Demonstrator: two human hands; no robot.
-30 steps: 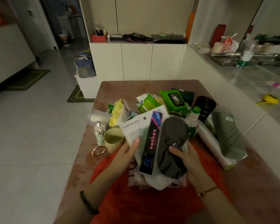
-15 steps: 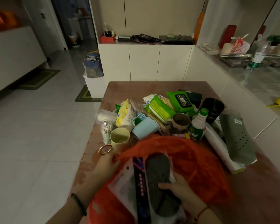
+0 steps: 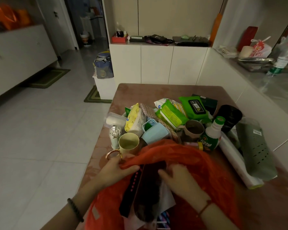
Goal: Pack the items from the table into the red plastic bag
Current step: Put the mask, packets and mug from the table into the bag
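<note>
The table [image 3: 140,93] carries the red plastic bag [image 3: 206,163] open at its near edge, with a heap of toiletries [image 3: 170,113] just behind it. A dark insole packet [image 3: 146,188] sits partly inside the bag's mouth; the left hand [image 3: 113,171] pinches the bag's rim, and the right hand [image 3: 181,181] grips the packet with curled fingers

Bare tabletop [image 3: 156,92] shows at the far end and in the near right corner. Between them a heap blocks the middle from edge to edge: cup [image 3: 128,143] at left, bottle [image 3: 212,135], grey pouch [image 3: 254,150] at right. The red bag [image 3: 206,163] fills the near side.
</note>
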